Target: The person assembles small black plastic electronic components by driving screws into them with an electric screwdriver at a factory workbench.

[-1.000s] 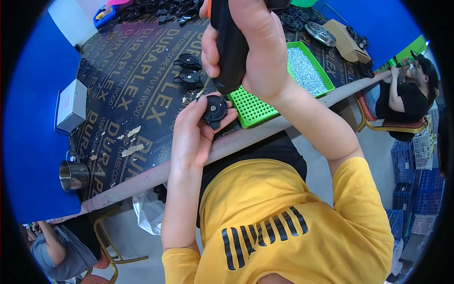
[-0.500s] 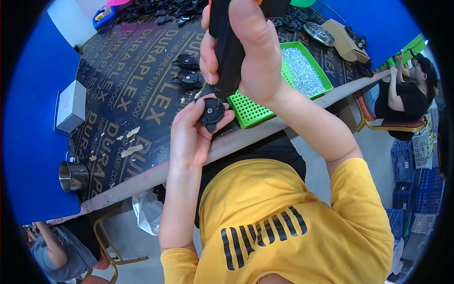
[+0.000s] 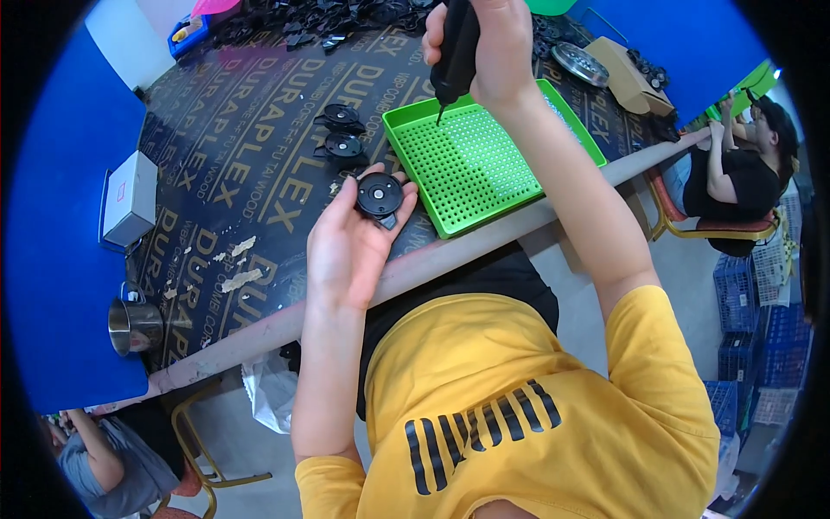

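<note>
Beside the perforated tray (image 3: 430,176), the left hand's (image 3: 342,251) pinched black housing (image 3: 379,195) could be knocked loose by the right hand's (image 3: 503,59) gripped screwdriver (image 3: 455,62).

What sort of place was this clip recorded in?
Probably a small-parts assembly workshop: the right hand holds a screwdriver-like tool, the left hand a round black part; a heap of black parts lies on the table, and another person sits nearby.

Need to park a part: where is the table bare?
Widest free patch: the table between white box and two loose black parts, though peeled toward the front. Crowded: the far side, under heaped black parts, and the right, with green tray and metal disc.
</note>
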The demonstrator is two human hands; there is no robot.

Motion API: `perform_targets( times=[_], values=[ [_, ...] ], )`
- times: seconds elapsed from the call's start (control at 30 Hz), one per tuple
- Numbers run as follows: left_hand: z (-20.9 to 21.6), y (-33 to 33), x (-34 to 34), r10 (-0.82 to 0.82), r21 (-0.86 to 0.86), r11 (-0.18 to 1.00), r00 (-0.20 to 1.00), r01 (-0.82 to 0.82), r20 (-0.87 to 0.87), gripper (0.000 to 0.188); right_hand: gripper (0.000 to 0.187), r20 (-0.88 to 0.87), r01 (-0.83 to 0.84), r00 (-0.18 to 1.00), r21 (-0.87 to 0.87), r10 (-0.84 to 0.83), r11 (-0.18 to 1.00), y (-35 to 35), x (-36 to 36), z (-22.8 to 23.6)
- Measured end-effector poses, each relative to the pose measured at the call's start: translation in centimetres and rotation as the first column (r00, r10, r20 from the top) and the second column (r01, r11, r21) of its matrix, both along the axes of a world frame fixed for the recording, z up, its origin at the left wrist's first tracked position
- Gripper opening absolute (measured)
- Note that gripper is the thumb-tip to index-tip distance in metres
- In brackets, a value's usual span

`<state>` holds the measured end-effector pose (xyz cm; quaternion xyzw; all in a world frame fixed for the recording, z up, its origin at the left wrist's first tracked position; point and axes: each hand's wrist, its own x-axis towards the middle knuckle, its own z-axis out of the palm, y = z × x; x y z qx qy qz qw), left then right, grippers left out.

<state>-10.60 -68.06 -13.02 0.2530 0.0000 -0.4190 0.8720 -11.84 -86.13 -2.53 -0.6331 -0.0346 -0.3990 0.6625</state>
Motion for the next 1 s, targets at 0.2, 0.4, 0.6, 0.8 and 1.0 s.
perform_targets(
  times=[0.2,0.4,0.6,0.8,1.0],
  values=[
    [0.1,0.1,-0.1,-0.030,-0.083,0.996,0.996,0.024,-0.082,0.037,0.036,-0.048,0.040,0.998,0.034,-0.038,0.999,-1.8,1.1,-1.8],
    [0.0,0.0,-0.2,0.007,-0.076,0.997,0.999,-0.011,-0.053,0.038,0.035,-0.042,0.022,0.999,0.043,-0.020,0.999,-2.0,1.4,-2.3],
    [-0.1,0.0,-0.2,0.004,-0.088,0.996,0.998,-0.009,-0.062,0.037,0.036,-0.041,0.020,0.999,0.032,-0.018,0.999,-2.0,1.4,-2.5],
    [0.0,0.1,-0.1,0.004,-0.101,0.995,0.996,-0.013,-0.086,0.037,0.037,-0.051,0.047,0.998,0.050,-0.045,0.998,-2.2,1.3,-2.5],
    [0.1,0.2,-0.2,0.023,-0.076,0.997,1.000,-0.024,-0.012,0.037,0.037,-0.057,0.026,0.998,0.040,-0.024,0.999,-2.1,1.1,-2.5]
  ],
)
